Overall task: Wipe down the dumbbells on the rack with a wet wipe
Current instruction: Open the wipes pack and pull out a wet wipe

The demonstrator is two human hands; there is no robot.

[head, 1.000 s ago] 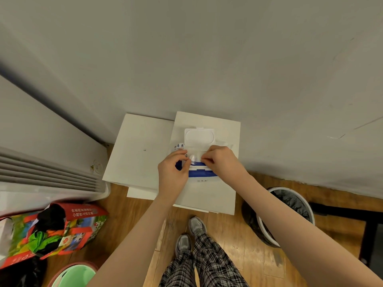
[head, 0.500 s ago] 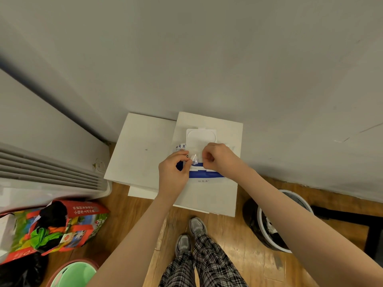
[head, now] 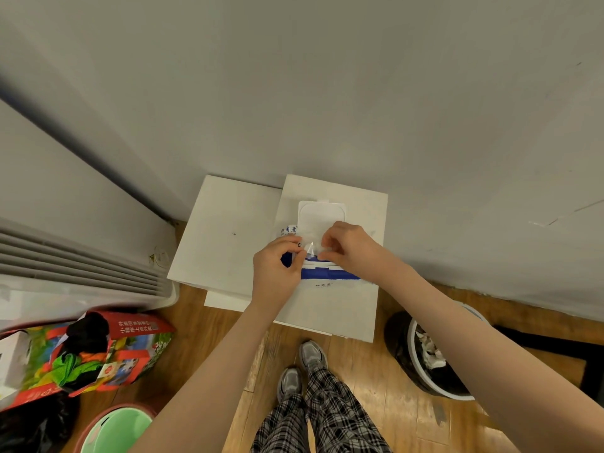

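Observation:
A white and blue pack of wet wipes [head: 330, 274] lies on a white box [head: 366, 299] against the wall, its white flip lid [head: 322, 214] standing open. My left hand [head: 277, 273] grips the pack's left side. My right hand [head: 348, 248] pinches a small clear seal or wipe tip [head: 311, 248] at the pack's opening, between the two hands. No dumbbells or rack are in view.
A second white box [head: 225, 237] sits left of the first. A white air-conditioner unit [head: 75, 269] stands at left, with a colourful bag [head: 98, 351] and a green bucket [head: 114, 433] below it. A lined bin [head: 434, 358] stands at right. My feet [head: 300, 367] are on the wooden floor.
My right hand has lifted slightly and drawn the small clear piece up from the pack's opening. My left hand stays on the pack. The view shifted a little.

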